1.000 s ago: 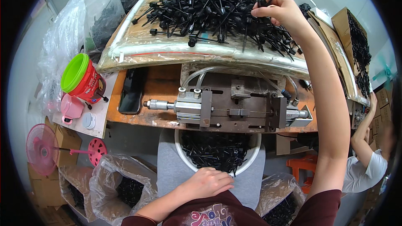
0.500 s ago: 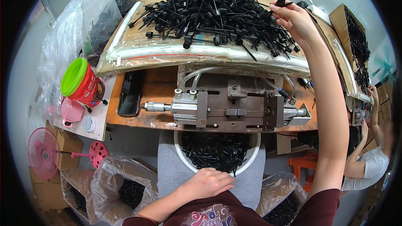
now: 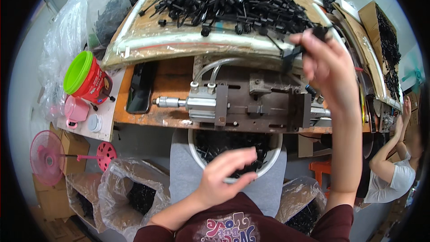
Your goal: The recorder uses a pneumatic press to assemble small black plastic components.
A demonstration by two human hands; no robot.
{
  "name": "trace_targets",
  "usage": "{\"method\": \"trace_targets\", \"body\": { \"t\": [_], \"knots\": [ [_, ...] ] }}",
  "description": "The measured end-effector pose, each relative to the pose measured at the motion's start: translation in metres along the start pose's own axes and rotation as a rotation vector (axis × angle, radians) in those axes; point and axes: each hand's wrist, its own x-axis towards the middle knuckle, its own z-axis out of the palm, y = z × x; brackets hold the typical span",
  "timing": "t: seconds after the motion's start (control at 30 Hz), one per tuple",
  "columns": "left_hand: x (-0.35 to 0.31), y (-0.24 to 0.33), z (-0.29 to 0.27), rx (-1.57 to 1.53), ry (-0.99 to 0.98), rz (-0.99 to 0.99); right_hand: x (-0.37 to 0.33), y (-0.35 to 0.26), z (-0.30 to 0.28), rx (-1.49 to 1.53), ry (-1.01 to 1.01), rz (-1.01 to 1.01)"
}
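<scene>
Lowered: right hand point(image 3: 330, 60), grip pinching black parts point(image 3: 292, 54); raised: left hand point(image 3: 224, 178), grip spread.

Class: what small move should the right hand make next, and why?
Probably lower the black parts toward the metal fixture: the right hand holds them near its far side, and the open left hand seems free by the white basket.

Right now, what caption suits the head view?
Right hand holds black parts near the machine; left hand open near white tub.

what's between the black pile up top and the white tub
The wrapped board's front edge, then the metal fixture on the orange bench, in the head view.
</scene>
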Motion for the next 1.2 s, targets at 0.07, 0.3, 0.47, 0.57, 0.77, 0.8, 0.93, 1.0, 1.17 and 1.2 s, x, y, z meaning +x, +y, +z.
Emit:
{"method": "trace_targets", "body": {
  "t": [0.07, 0.3, 0.47, 0.57, 0.77, 0.8, 0.93, 1.0, 1.17, 1.2],
  "knots": [
    [0.015, 0.012, -0.01, -0.211, 0.124, -0.106, -0.036, 0.019, 0.014, 0.042, -0.047, 0.102],
    [0.042, 0.022, -0.017, 0.259, 0.038, 0.25, -0.103, 0.068, 0.027, 0.408, -0.004, 0.31],
    [0.035, 0.019, -0.005, 0.23, 0.095, 0.16, -0.119, 0.08, 0.032, 0.535, 0.062, 0.327],
    [0.032, 0.021, -0.006, 0.235, 0.117, 0.139, -0.124, 0.085, 0.031, 0.585, 0.076, 0.361],
    [0.03, 0.023, -0.009, 0.331, 0.136, 0.219, -0.137, 0.095, 0.03, 0.715, 0.176, 0.352],
    [0.03, 0.023, -0.009, 0.346, 0.15, 0.235, -0.138, 0.096, 0.03, 0.721, 0.209, 0.34],
    [0.031, 0.024, -0.008, 0.414, 0.18, 0.268, -0.146, 0.099, 0.025, 0.649, 0.331, 0.216],
    [0.033, 0.017, -0.005, 0.425, 0.167, 0.265, -0.15, 0.097, 0.022, 0.558, 0.391, 0.12],
    [0.03, 0.008, 0.005, 0.325, 0.12, 0.208, -0.151, 0.101, 0.012, 0.461, 0.495, 0.038],
    [0.033, 0.008, 0.003, 0.344, 0.112, 0.289, -0.151, 0.102, 0.012, 0.462, 0.508, 0.042]
  ]
}}
